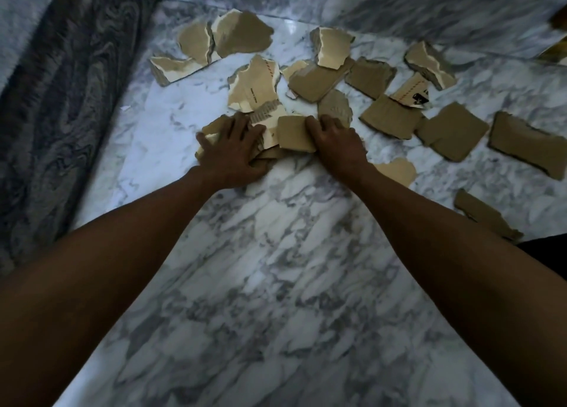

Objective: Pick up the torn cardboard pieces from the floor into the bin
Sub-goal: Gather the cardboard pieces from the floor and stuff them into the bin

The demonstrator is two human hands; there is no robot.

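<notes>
Both hands are down on a small pile of cardboard near the middle of the floor. We note the left hand [233, 151] lying flat on the pile's left side, fingers spread and fairly straight, pressing the pieces beneath it. We find the right hand [334, 139] with fingers curled over the edge of a squarish brown piece [296, 133], gripping it against the pile. The two hands are set apart, with that piece between them.

We record the white and grey marble floor [276, 268] as the largest surface, meeting a marble skirting [399, 4] along the far side and a dark swirl-patterned panel [70, 99] on the left.

We count the torn cardboard pieces [383, 78] scattered across the far half of the floor, from the far left corner to the right edge. A long brown piece [530, 148] lies at the far right, well apart from the hands. A pale printed piece [254, 84] sits just beyond the left hand. A narrow strip [484, 216] lies near the right forearm, and a small pale scrap [399, 171] lies just beside the right wrist.

We cannot locate the bin from this view.
</notes>
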